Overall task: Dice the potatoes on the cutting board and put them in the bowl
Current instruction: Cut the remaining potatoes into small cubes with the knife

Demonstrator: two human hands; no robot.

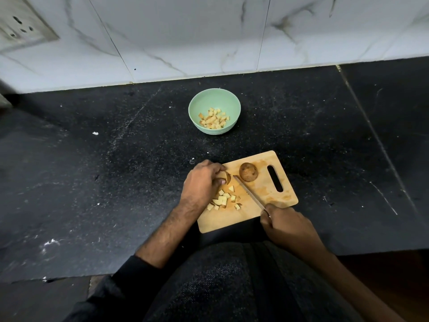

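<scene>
Head view looks down on a dicing step partway through. The green bowl (214, 111), above the centre of the frame on the dark desk (116, 182), already carries a batch of cubes, and a loose heap of diced pieces (222, 199) lies on the wooden cutting board (262, 198) at lower centre.

The left hand (201, 180) curls its fingers and thumb round a potato remnant (226, 177) near the board's upper left edge, pinning it down. The right hand (282, 225) is closed round the handle of a knife (249, 192); the blade runs diagonally up and left, its tip close beside the held remnant and just left of a whole-looking potato piece (248, 172), skin side up, near the board's handle slot.

Judging by this, the remnant is being cut down. The next move calls for bringing the blade over it while the left fingertips stay tucked back, then dicing the other piece and moving the heap to the bowl.
</scene>
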